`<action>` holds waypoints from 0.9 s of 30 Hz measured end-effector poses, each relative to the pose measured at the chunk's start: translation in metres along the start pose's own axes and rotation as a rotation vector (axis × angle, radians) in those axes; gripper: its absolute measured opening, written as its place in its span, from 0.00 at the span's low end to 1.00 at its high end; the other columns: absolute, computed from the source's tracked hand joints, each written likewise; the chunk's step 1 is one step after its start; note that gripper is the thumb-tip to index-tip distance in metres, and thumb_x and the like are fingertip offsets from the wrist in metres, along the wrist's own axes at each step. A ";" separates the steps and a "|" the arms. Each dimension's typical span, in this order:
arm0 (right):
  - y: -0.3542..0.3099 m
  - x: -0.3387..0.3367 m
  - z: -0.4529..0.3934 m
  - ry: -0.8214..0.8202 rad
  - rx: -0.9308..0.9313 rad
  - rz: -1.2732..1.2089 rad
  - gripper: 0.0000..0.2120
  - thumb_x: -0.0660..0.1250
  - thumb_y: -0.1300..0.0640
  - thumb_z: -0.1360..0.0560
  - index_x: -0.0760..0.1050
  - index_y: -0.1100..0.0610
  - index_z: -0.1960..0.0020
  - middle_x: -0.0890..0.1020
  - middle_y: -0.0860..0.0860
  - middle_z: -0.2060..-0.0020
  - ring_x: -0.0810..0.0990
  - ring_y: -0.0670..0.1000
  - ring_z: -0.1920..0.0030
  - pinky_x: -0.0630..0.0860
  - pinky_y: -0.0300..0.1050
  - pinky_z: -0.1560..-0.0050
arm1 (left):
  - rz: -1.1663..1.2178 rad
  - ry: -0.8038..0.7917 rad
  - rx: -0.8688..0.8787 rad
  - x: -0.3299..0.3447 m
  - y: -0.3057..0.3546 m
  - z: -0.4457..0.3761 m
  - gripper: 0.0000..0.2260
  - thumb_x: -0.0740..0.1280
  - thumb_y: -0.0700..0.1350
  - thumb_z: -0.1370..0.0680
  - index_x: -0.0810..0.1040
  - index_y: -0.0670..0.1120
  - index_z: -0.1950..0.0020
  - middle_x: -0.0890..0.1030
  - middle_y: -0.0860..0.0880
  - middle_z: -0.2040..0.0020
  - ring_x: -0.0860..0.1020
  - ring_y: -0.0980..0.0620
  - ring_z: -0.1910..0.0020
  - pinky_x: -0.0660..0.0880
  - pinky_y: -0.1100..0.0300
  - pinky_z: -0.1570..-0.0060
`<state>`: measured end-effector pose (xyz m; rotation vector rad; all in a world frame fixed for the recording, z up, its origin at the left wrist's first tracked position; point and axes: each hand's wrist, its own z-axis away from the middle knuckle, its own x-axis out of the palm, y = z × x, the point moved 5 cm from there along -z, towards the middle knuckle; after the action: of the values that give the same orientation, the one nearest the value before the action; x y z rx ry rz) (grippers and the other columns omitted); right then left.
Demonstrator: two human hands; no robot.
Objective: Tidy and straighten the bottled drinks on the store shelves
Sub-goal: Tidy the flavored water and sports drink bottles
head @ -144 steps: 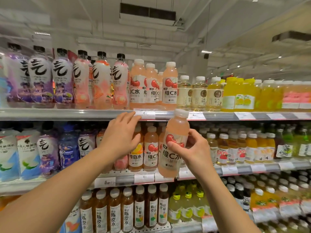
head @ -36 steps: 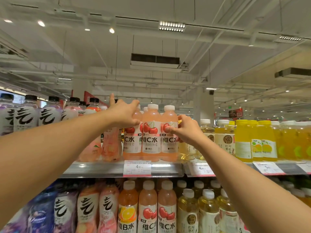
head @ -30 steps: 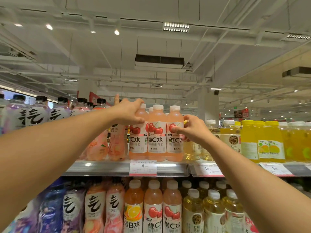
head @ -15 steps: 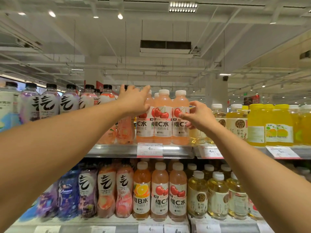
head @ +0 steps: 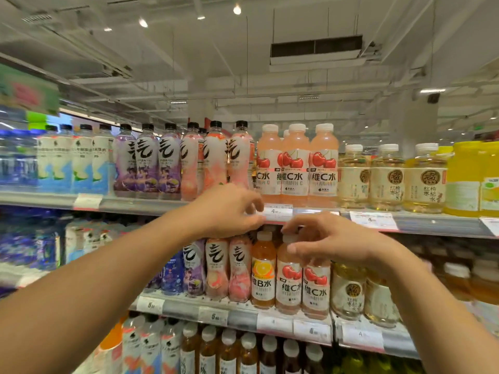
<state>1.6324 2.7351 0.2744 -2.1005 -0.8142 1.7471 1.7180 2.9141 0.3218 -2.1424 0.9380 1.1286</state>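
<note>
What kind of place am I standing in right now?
Most likely a supermarket drinks aisle: long shelves packed with rows of bottled drinks such as cherry vitamin C water, and price tags clipped along each shelf edge.

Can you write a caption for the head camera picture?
Both hands reach toward cherry drink bottles on the middle shelf.

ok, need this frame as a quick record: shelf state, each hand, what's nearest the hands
top shelf: three pink cherry-label bottles with white caps upright, side by side, labels forward
left hand: fingers curled, in front of the top shelf's price strip, holds nothing
right hand: fingers loosely curled over the white cap of a pink cherry-label bottle on the middle shelf; grip unclear
beside it: orange-label bottle
</note>
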 end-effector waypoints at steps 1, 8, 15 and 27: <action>-0.001 0.014 0.005 -0.027 -0.026 -0.008 0.20 0.74 0.42 0.24 0.75 0.43 0.35 0.86 0.46 0.49 0.87 0.47 0.52 0.84 0.52 0.46 | 0.022 0.007 -0.007 0.001 0.002 0.016 0.14 0.65 0.59 0.21 0.81 0.55 0.41 0.85 0.56 0.48 0.82 0.58 0.52 0.81 0.54 0.50; -0.013 0.088 0.044 0.195 -0.170 -0.104 0.18 0.71 0.36 0.27 0.78 0.38 0.39 0.86 0.42 0.52 0.86 0.43 0.53 0.83 0.45 0.49 | 0.126 0.032 -0.118 0.003 -0.003 0.127 0.10 0.65 0.59 0.20 0.81 0.57 0.45 0.83 0.61 0.58 0.80 0.64 0.59 0.79 0.59 0.56; -0.012 0.172 0.089 0.401 -0.014 -0.541 0.11 0.74 0.48 0.26 0.82 0.47 0.44 0.88 0.52 0.56 0.88 0.52 0.57 0.84 0.52 0.52 | 0.320 0.118 -0.284 -0.009 -0.052 0.237 0.10 0.66 0.58 0.21 0.83 0.57 0.45 0.85 0.60 0.54 0.81 0.64 0.53 0.79 0.62 0.50; -0.150 0.317 0.097 0.340 0.089 -0.239 0.08 0.72 0.49 0.22 0.80 0.45 0.44 0.86 0.40 0.56 0.86 0.42 0.57 0.84 0.47 0.53 | 0.502 0.036 -0.449 -0.012 -0.140 0.454 0.08 0.67 0.57 0.20 0.82 0.58 0.43 0.85 0.61 0.53 0.82 0.63 0.52 0.80 0.57 0.48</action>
<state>1.5362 3.0283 0.0818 -2.0637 -0.8305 1.2387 1.6052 3.3299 0.1223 -2.3415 1.3985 1.6774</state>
